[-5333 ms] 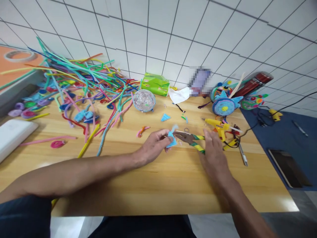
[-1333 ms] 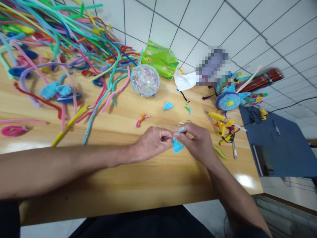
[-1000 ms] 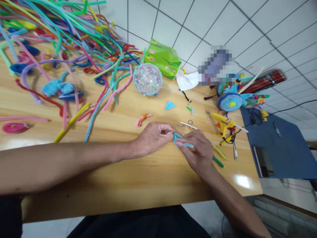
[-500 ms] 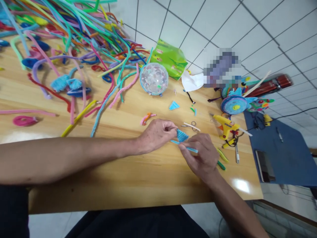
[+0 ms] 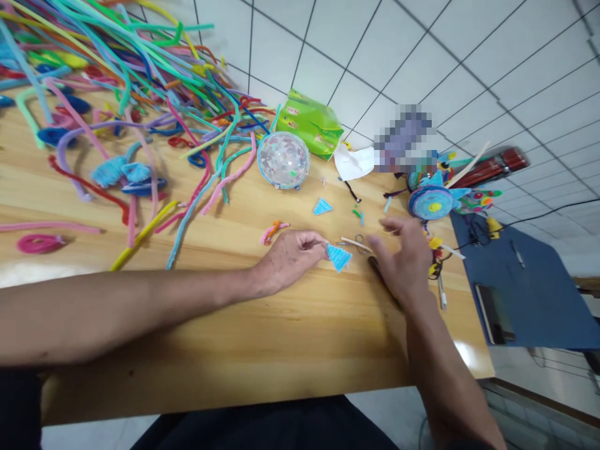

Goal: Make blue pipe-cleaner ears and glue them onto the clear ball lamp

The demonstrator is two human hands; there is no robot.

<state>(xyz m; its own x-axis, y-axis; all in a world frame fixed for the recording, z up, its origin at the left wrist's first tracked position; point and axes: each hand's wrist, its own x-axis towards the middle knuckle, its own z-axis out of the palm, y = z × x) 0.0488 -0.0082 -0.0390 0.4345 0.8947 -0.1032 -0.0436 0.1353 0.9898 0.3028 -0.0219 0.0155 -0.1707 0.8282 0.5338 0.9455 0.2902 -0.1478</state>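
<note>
A small blue ribbed triangle of fuzzy pipe cleaner [image 5: 339, 257] is pinched by one corner between the thumb and fingertips of my left hand [image 5: 293, 257], just over the table. To its right, my right hand [image 5: 405, 259] has its thumb and fingers spread apart. A dark slim object [image 5: 382, 278] shows beneath the right palm; what it is, and whether the hand touches it, I cannot tell. Beyond the hands, a similar blue triangle [image 5: 322, 206] lies flat on the wood. A short light-blue strip [image 5: 387, 204] lies just past the right fingers.
Many coloured pipe cleaners [image 5: 140, 69] heap at the back left. A clear dome [image 5: 284, 159] stands before a green packet [image 5: 313, 125]. At right are a round blue craft piece [image 5: 434, 203], a pen-like white tool [image 5: 442, 294] and a blue surface [image 5: 529, 281].
My right hand has let go of the light-blue strip, moved away from the triangle to the right, and spread its fingers. My left hand still pinches the triangle. The view has shifted slightly.
</note>
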